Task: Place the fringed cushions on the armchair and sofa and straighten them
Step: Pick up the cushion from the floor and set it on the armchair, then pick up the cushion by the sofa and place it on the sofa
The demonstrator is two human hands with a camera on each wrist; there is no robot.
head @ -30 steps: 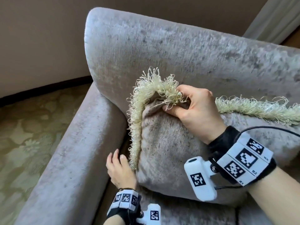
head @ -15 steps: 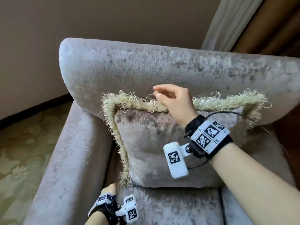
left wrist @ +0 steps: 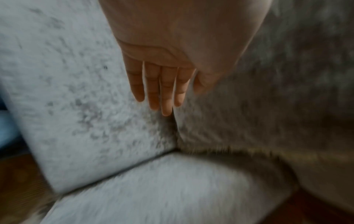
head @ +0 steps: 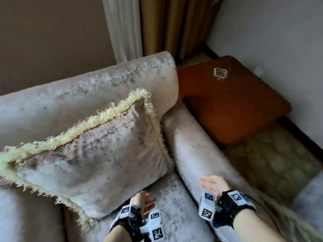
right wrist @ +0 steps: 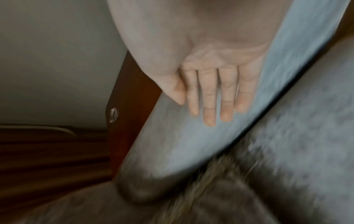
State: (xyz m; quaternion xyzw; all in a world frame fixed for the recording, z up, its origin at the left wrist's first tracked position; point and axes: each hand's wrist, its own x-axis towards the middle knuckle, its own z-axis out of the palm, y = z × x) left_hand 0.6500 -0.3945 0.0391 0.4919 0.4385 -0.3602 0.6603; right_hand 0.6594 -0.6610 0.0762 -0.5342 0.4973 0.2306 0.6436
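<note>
A grey velvet cushion (head: 97,159) with a pale cream fringe (head: 97,121) leans against the backrest of the grey velvet armchair (head: 83,91), its bottom edge on the seat. No hand touches it. My left hand (head: 146,202) hovers over the seat in front of the cushion, fingers straight and together, holding nothing; the left wrist view shows this hand (left wrist: 162,91) empty. My right hand (head: 211,183) is above the chair's right armrest (head: 197,154), fingers straight and empty, and the right wrist view shows the same hand (right wrist: 214,97).
A reddish-brown wooden side table (head: 232,103) stands right of the armchair with a small clear glass object (head: 220,73) on it. Curtains (head: 157,27) hang behind the chair. Patterned carpet (head: 272,163) covers the floor at the right.
My right hand has let go of the cushion's top fringe and drawn back over the right armrest. The left hand has come away from the cushion's left side. The view has swung right.
</note>
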